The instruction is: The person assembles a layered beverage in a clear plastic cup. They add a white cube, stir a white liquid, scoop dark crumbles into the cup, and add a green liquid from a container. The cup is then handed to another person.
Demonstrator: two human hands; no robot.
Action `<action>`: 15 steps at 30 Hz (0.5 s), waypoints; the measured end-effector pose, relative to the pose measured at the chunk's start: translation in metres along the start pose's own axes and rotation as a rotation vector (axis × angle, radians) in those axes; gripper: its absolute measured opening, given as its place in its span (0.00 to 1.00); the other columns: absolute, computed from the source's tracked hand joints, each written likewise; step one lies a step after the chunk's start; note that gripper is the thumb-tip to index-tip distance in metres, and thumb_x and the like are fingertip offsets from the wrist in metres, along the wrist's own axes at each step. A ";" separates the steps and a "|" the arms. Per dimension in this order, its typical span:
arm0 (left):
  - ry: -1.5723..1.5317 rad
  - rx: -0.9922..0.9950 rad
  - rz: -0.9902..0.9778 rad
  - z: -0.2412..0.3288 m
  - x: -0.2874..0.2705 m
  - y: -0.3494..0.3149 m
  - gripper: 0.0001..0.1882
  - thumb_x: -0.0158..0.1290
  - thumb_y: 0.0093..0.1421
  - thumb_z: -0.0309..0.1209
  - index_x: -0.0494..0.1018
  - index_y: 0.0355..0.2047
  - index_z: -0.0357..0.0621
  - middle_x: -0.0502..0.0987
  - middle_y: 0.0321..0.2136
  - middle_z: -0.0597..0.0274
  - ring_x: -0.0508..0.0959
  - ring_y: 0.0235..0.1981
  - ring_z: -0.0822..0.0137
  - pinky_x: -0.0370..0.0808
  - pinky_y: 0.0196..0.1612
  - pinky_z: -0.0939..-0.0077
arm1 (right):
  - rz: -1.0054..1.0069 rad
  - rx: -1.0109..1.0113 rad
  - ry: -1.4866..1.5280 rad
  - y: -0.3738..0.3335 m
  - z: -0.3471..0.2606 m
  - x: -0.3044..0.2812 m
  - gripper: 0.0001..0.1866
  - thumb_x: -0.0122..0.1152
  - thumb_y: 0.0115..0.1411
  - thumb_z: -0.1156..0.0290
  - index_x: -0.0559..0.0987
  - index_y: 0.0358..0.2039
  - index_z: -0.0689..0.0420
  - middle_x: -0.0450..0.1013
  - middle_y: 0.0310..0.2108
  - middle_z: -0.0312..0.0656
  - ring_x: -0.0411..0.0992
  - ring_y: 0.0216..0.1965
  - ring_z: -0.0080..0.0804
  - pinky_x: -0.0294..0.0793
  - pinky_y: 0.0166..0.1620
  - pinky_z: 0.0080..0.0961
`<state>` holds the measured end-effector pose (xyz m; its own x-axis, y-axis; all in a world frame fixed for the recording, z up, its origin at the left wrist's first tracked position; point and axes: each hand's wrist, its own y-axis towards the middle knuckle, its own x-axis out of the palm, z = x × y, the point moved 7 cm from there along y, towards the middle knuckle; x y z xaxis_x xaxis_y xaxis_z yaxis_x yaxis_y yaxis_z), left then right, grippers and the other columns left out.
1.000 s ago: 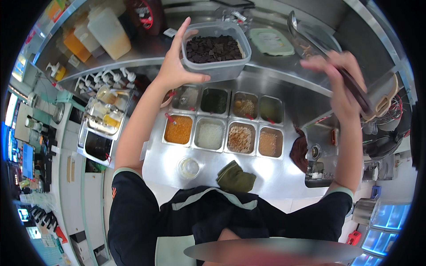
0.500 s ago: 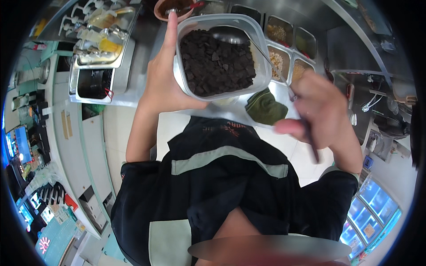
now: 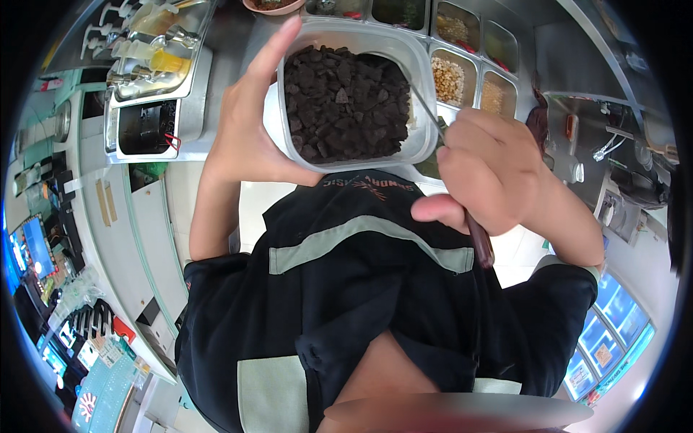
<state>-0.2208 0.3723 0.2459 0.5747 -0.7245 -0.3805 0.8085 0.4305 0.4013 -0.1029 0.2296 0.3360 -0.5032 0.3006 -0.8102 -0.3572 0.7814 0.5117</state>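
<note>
My left hand (image 3: 249,126) grips a clear plastic tub (image 3: 423,133) by its left side, thumb up along the wall and fingers underneath. Dark, crumbly brown-black chunks (image 3: 343,108) fill most of it. In my right hand (image 3: 494,162) is a long-handled metal spoon (image 3: 481,245); the end of its dark handle sticks out below my fist. The spoon's shaft slants over the tub's right rim, and its bowl is sunk among the chunks at the upper right, mostly hidden. A dark green cloth (image 3: 427,168) shows partly between the tub and my right hand.
Metal topping bins (image 3: 449,81) with nuts and grains stand beyond the tub to the right. At the far left are a tray of pump bottles (image 3: 155,61) and a dark-filled metal bin (image 3: 148,128). A pink bowl (image 3: 274,6) sits at the top edge.
The spoon's bowl has gone down into the chunks, where before it lay visible above them. My right hand has moved slightly left, and the tub has shifted a little left.
</note>
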 end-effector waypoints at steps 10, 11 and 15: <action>0.103 0.232 0.079 -0.009 0.022 -0.001 0.60 0.71 0.17 0.43 0.61 0.58 0.48 0.63 0.57 0.44 0.70 0.53 0.48 0.72 0.50 0.64 | 0.091 -0.060 -0.007 -0.011 -0.015 0.021 0.14 0.63 0.43 0.66 0.65 0.18 0.53 0.51 0.12 0.32 0.57 0.15 0.26 0.56 0.15 0.18; 0.052 0.249 0.106 -0.011 0.022 -0.001 0.60 0.72 0.17 0.43 0.61 0.58 0.49 0.63 0.57 0.43 0.71 0.53 0.49 0.72 0.50 0.64 | 0.082 -0.111 -0.066 -0.012 -0.019 0.021 0.14 0.62 0.41 0.66 0.63 0.17 0.52 0.51 0.12 0.32 0.55 0.15 0.25 0.54 0.15 0.17; 0.055 0.213 0.095 -0.010 0.025 0.000 0.59 0.72 0.19 0.44 0.61 0.57 0.50 0.64 0.56 0.42 0.71 0.53 0.49 0.71 0.51 0.64 | -0.083 -0.260 -0.215 -0.011 -0.023 0.022 0.13 0.56 0.36 0.69 0.59 0.14 0.51 0.49 0.12 0.31 0.53 0.16 0.25 0.50 0.14 0.14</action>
<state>-0.2051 0.3594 0.2282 0.6574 -0.6536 -0.3749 0.7089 0.3679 0.6017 -0.1279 0.2153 0.3185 -0.2962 0.3719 -0.8798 -0.5924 0.6510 0.4746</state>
